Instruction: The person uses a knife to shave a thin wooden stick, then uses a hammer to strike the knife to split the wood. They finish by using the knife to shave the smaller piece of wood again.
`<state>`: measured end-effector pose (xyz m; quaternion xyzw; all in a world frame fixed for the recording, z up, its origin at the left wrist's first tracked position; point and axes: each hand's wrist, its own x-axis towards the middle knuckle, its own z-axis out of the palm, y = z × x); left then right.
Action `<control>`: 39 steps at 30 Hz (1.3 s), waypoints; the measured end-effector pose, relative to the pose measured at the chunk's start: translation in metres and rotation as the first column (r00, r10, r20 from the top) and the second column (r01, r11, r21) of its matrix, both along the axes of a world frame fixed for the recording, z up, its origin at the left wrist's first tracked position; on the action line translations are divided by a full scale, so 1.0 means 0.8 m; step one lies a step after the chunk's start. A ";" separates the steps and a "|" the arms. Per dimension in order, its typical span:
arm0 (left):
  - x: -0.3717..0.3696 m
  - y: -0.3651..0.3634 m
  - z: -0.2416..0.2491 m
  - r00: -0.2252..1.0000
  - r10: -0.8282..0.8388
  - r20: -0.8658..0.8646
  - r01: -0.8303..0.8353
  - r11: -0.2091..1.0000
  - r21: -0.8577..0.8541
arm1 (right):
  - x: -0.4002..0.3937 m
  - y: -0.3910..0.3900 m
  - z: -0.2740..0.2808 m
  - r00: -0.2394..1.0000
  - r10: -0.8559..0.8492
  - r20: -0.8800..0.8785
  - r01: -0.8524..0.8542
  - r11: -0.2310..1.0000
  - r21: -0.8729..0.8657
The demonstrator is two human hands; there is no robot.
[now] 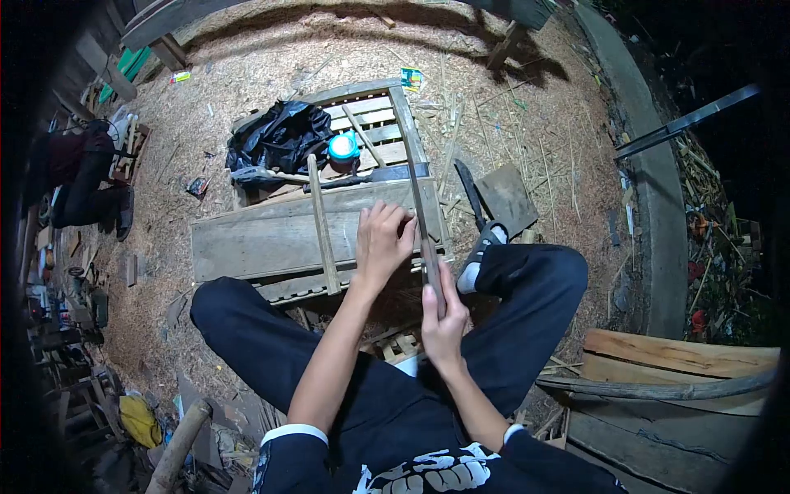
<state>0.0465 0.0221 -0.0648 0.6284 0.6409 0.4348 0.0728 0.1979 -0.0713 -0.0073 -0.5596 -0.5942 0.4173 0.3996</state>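
My right hand (444,325) is wrapped round the lower end of a long, narrow, dark blade (425,239), which looks like a machete. It points away from me, seen nearly edge-on. My left hand (383,239) hovers beside it over the grey plank bench (255,243), fingers curled and thumb and forefinger tips right at the blade's left side; whether they pinch anything I cannot tell. A wooden stick (321,222) lies across the bench, left of that hand. Just beyond, a second flat blade (395,173) lies on the bench's far edge.
Behind the bench, a slatted pallet (403,123) carries a black plastic bag (284,136) and a blue-rimmed lamp (343,146). Another dark machete (469,193) lies by a square board (506,200) near my right foot. A person (86,177) crouches at left. Planks (675,354) stand at lower right.
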 end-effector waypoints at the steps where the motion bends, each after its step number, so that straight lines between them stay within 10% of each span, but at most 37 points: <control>1: 0.000 0.005 0.002 1.000 0.011 0.005 -0.011 1.000 0.005 | 0.006 -0.016 0.002 0.999 0.002 0.044 -0.004 0.999 0.052; 39: -0.002 0.000 0.000 0.999 -0.042 0.013 0.042 0.999 -0.006 | 0.009 -0.044 -0.003 1.000 -0.014 -0.015 0.015 0.997 0.076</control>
